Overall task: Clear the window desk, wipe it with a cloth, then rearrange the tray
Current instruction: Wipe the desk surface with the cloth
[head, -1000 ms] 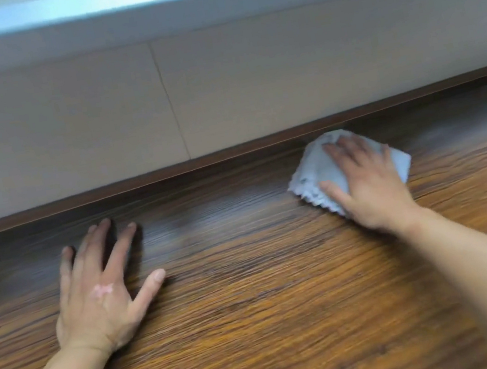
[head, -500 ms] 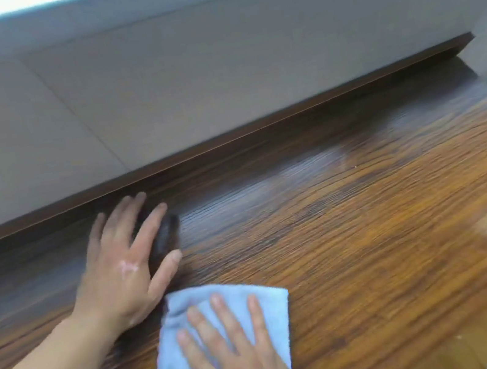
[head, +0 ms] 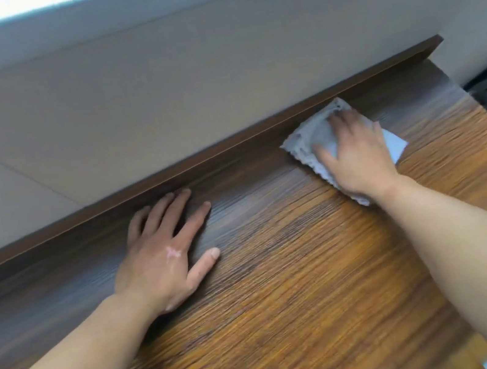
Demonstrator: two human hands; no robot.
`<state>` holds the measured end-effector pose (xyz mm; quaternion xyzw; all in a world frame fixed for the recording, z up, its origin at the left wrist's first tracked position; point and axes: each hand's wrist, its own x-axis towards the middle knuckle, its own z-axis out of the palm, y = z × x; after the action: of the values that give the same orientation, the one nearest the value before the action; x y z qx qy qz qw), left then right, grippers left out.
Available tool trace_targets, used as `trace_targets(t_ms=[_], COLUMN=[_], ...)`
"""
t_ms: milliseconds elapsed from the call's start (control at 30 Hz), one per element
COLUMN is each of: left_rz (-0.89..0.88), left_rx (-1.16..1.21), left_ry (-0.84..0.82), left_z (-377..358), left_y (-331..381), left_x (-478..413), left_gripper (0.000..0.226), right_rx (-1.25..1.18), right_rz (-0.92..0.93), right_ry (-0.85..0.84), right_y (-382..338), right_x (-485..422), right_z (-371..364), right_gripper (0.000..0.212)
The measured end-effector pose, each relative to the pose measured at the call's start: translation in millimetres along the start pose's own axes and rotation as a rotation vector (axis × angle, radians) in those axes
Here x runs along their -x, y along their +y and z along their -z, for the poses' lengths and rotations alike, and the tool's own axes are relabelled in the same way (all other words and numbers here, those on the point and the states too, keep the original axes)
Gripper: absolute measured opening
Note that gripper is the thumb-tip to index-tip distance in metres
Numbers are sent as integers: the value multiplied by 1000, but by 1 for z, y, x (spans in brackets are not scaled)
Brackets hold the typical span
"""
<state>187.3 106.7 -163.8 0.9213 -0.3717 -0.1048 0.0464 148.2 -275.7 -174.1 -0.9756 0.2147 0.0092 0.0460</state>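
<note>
I take this to be the wiping step, with no tray in view. My right hand (head: 356,155) lies flat on the cloth (head: 302,140), its grip slack, fingers pressing down rather than curling round it, at the far right corner of the surface (head: 288,305) beside the back ledge (head: 229,144). My left hand (head: 164,258) rests flat, fingers spread, holding nothing. Next, I judge, comes a steady sweep over the nearer wood under even pressure.
</note>
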Motion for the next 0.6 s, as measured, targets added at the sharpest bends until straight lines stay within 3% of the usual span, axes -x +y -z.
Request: trace_targets(t_ms=[133, 233, 433, 533, 600], left_rz=[31, 36, 33, 33, 31], left_rx=[-30, -37, -9, -5, -16], left_ry=[-26, -52, -29, -11, -13], left_z=[0, 2, 3, 1, 1], left_y=[3, 2, 5, 6, 5], left_x=[0, 0, -2, -1, -1], left_gripper=[74, 74, 72, 72, 72], right_rx=[-80, -117, -63, -39, -63], right_rz=[-310, -308, 218, 496, 541], right_ry=[6, 19, -1, 22, -36], right_y=[27, -17, -132, -122, -89], right_x=[-21, 12, 220, 272, 250], right_z=[3, -2, -23, -27, -21], right_gripper=[77, 75, 77, 69, 69])
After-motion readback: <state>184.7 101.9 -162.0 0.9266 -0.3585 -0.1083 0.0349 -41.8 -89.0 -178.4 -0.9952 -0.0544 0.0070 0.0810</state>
